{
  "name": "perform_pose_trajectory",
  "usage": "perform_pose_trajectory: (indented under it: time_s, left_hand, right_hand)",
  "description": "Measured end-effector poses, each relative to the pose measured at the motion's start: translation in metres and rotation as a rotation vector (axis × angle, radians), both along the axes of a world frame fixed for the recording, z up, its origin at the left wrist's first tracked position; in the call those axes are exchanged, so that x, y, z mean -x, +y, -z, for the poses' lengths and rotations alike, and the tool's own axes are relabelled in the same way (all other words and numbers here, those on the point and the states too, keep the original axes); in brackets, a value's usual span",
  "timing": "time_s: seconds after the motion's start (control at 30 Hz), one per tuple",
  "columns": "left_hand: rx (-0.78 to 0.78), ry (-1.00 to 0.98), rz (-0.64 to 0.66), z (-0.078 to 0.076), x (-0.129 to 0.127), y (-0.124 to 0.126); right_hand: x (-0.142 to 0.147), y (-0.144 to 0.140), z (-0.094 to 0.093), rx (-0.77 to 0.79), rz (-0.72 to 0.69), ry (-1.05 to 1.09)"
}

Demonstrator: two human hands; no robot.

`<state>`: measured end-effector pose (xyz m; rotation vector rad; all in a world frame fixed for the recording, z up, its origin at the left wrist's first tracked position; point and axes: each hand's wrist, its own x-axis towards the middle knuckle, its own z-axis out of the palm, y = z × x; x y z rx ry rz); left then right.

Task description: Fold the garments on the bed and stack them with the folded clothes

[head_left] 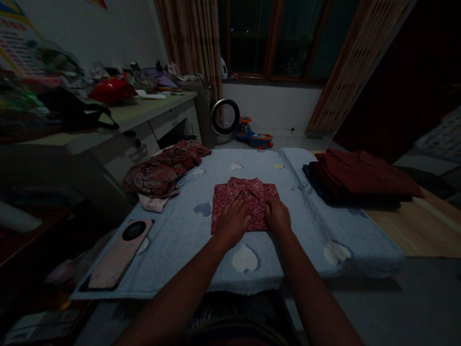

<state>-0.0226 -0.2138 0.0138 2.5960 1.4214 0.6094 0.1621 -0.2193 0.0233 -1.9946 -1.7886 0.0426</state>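
A folded red patterned shirt (248,194) lies collar-up in the middle of a light blue blanket (201,250) with white hearts. My left hand (233,222) rests flat on the shirt's lower left part, fingers apart. On the lower right part lies my right hand (277,215), pressing down near the bottom edge. Neither hand grips the cloth.
A crumpled dark red garment pile (163,168) lies at the blanket's left. Folded maroon clothes (360,178) are stacked at the right. A phone (118,252) lies near the left front. A cluttered desk (144,113) stands left; a fan (225,117) and toy (254,134) sit on the floor behind.
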Motion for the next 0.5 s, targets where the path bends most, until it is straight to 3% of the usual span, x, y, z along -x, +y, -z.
perform_pose_trajectory:
  time_s: [0.1, 0.17, 0.4, 0.5]
  left_hand:
    - [-0.037, -0.007, 0.016, -0.009, -0.007, 0.002]
    - [-0.044, -0.008, 0.05, -0.012, -0.014, 0.004]
    - [0.03, 0.035, 0.091, 0.008, -0.025, 0.004]
    - [0.03, 0.046, 0.086, 0.01, -0.023, 0.002]
  right_hand:
    - [-0.002, -0.001, -0.003, -0.027, 0.062, -0.005]
    - [0.004, 0.0, -0.003, -0.051, 0.016, 0.003]
    - [0.017, -0.001, 0.011, 0.095, -0.074, -0.019]
    - [0.013, -0.003, 0.015, 0.148, -0.072, -0.06]
